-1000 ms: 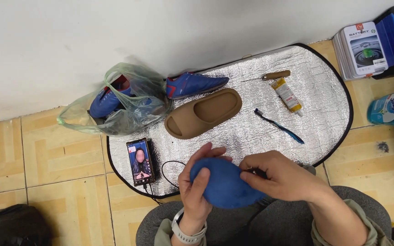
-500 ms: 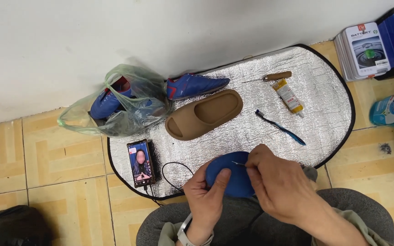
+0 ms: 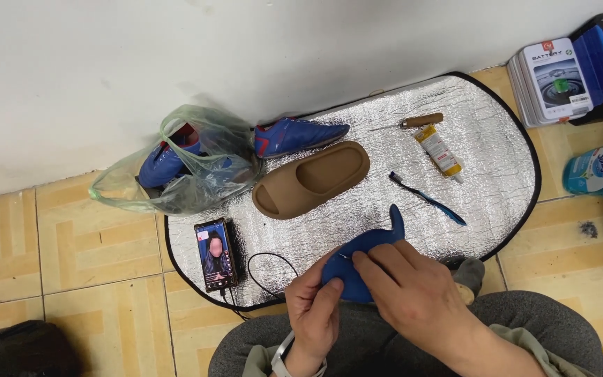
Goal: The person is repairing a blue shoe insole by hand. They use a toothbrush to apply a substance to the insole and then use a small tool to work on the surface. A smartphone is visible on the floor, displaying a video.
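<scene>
A blue shoe (image 3: 370, 246) rests over my lap at the near edge of a silver foil mat (image 3: 483, 139). My left hand (image 3: 313, 311) grips it from below on its left side. My right hand (image 3: 413, 290) lies over its near part, fingertips pinched on a thin needle at the shoe's surface. The shoe's narrow end points up and away from me.
A brown slide sandal (image 3: 312, 180), a blue shoe (image 3: 298, 135), a glue tube (image 3: 438, 151), a wooden-handled awl (image 3: 420, 120) and a blue toothbrush (image 3: 427, 199) lie on the mat. A phone (image 3: 215, 253) with cable sits at left. A plastic bag (image 3: 176, 171) holds another shoe.
The blue shoe has turned in my hands from a broad rounded face to a narrower view with its end pointing up. My right hand has shifted onto its near side.
</scene>
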